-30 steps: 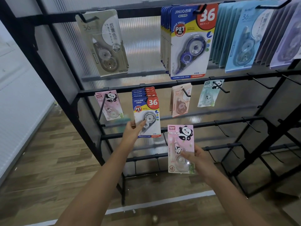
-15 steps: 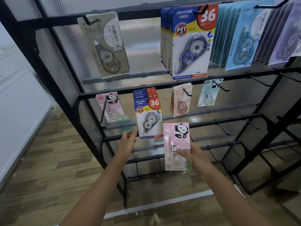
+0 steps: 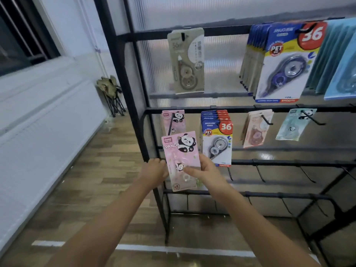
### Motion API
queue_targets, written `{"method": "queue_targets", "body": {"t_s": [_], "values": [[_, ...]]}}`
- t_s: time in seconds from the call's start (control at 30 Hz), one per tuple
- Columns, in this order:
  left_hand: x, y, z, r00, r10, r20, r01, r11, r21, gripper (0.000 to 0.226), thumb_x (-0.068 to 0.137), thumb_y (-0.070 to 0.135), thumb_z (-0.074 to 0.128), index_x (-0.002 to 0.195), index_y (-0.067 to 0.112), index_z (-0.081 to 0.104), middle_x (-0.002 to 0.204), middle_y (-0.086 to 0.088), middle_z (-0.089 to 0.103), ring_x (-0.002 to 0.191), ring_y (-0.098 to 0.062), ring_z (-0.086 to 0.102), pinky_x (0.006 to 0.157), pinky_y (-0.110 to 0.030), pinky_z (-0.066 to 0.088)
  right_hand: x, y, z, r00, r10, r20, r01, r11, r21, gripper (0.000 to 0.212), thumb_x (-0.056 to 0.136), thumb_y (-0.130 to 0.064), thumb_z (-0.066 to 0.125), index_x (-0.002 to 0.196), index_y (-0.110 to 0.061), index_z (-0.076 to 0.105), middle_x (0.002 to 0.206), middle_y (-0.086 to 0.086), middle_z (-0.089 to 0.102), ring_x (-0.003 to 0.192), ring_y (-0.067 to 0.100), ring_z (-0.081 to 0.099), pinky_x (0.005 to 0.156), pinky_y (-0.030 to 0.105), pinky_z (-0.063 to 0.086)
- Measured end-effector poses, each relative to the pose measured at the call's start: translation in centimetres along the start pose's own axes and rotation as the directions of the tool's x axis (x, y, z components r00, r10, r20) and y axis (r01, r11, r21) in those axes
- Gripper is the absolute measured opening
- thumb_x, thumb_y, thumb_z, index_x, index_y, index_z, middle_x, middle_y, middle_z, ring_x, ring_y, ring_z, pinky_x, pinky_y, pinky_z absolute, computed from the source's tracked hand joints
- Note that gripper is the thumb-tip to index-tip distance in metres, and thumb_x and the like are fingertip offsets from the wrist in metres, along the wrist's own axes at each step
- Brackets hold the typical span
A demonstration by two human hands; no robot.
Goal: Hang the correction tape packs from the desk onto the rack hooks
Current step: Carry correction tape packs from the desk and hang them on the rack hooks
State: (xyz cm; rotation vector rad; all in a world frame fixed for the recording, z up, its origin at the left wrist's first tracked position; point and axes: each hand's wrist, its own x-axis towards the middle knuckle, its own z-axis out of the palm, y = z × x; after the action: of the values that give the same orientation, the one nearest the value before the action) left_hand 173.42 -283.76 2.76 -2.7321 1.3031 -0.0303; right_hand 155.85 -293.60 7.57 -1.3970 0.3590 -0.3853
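I hold a pink panda correction tape pack (image 3: 180,151) upright in front of the black rack (image 3: 133,105). My right hand (image 3: 204,170) grips its right edge, thumb across the front. My left hand (image 3: 155,169) holds its left edge with curled fingers. The pack sits just below a pink panda pack (image 3: 174,121) that hangs on the leftmost hook of the second row. To its right hangs a stack of blue "36" packs (image 3: 216,137).
A beige pack (image 3: 185,60) and large blue "36" packs (image 3: 283,62) hang on the top row. A peach pack (image 3: 256,128) and a mint panda pack (image 3: 294,124) hang further right. Bare hooks (image 3: 259,172) line the lower bars. Wooden floor lies at left.
The pink pack has moved left, from below the blue "36" stack to below the hanging pink pack. My left hand has come onto its left edge. My view has swung left.
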Motion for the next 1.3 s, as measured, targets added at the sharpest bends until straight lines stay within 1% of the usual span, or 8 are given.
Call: {"method": "queue_targets", "body": {"t_s": [0.1,0.27,0.43,0.87,1.0,1.07,1.2,1.3], "values": [[-0.9,-1.7,0.5,1.000,0.005,0.004,-0.005,1.000,0.029,0.037,0.094,0.031,0.041,0.124,0.015,0.056,0.122,-0.008,0.059,0.110,-0.029,0.055,0.083,-0.035,0.044,1.0,0.3,2.1,0.999,0.012,0.041,-0.011,0.999,-0.030,0.031,0.085,-0.002,0.066,0.102,-0.027,0.060,0.100,-0.009,0.071,0.092,0.012,0.068,0.079,0.028,0.055],[-2.3,-3.4,2.0,1.000,-0.012,-0.010,0.011,1.000,-0.010,0.038,0.095,0.040,0.041,0.113,0.014,0.062,0.112,-0.009,0.063,0.105,-0.029,0.056,0.083,-0.037,0.045,2.2,0.9,3.4,0.999,0.043,-0.007,-0.043,0.999,-0.010,0.028,0.088,-0.007,0.065,0.102,-0.030,0.057,0.101,-0.010,0.068,0.091,0.011,0.066,0.068,0.022,0.053],[-2.8,-4.2,3.7,0.997,-0.051,0.049,0.055,0.996,-0.075,0.041,0.096,0.046,0.040,0.114,0.016,0.062,0.116,-0.005,0.062,0.109,-0.025,0.056,0.087,-0.039,0.049,2.9,1.6,3.6,0.999,0.051,-0.011,-0.051,0.998,-0.043,0.030,0.089,-0.011,0.064,0.105,-0.035,0.055,0.112,-0.006,0.067,0.103,0.016,0.064,0.082,0.034,0.055],[-3.0,-3.4,6.0,0.995,-0.035,0.094,0.044,0.994,-0.095,0.042,0.098,0.048,0.038,0.118,0.017,0.058,0.114,-0.004,0.057,0.105,-0.020,0.055,0.085,-0.033,0.047,6.0,2.0,3.8,0.989,0.078,-0.128,-0.081,0.997,-0.020,0.034,0.093,-0.007,0.057,0.125,-0.016,0.048,0.112,0.000,0.063,0.085,0.002,0.061,0.057,0.011,0.048],[-3.4,-3.4,6.5,0.992,-0.018,0.127,0.036,0.989,-0.143,0.039,0.098,0.046,0.037,0.115,0.016,0.056,0.112,-0.004,0.057,0.102,-0.021,0.055,0.084,-0.033,0.047,10.4,1.2,3.9,0.975,0.092,-0.202,-0.105,0.993,-0.055,0.036,0.094,-0.005,0.053,0.128,-0.010,0.041,0.116,0.001,0.059,0.098,0.016,0.057,0.066,0.022,0.050],[-3.7,-3.5,6.9,0.990,-0.008,0.139,0.032,0.985,-0.169,0.039,0.098,0.046,0.037,0.117,0.017,0.056,0.112,-0.003,0.057,0.102,-0.020,0.055,0.084,-0.034,0.047,12.9,1.4,3.8,0.967,0.091,-0.238,-0.114,0.990,-0.083,0.052,0.093,-0.003,0.052,0.140,-0.009,0.031,0.127,0.005,0.055,0.104,0.019,0.056,0.068,0.021,0.052],[-4.3,-3.9,7.8,0.984,-0.008,0.177,0.035,0.988,-0.149,0.041,0.098,0.046,0.035,0.120,0.018,0.056,0.114,-0.002,0.059,0.104,-0.020,0.056,0.086,-0.034,0.048,16.8,1.9,3.6,0.942,0.117,-0.314,-0.178,0.969,-0.171,0.045,0.093,-0.003,0.049,0.134,-0.002,0.033,0.116,0.014,0.051,0.106,0.026,0.054,0.083,0.034,0.051],[-4.5,-4.0,8.0,0.980,-0.009,0.199,0.041,0.987,-0.157,0.040,0.099,0.044,0.037,0.122,0.017,0.056,0.120,-0.002,0.057,0.110,-0.020,0.054,0.089,-0.032,0.047,18.4,2.3,3.6,0.910,0.116,-0.397,-0.209,0.958,-0.199,0.042,0.090,-0.006,0.056,0.128,0.002,0.040,0.104,0.009,0.051,0.095,0.022,0.053,0.072,0.029,0.043]]}}
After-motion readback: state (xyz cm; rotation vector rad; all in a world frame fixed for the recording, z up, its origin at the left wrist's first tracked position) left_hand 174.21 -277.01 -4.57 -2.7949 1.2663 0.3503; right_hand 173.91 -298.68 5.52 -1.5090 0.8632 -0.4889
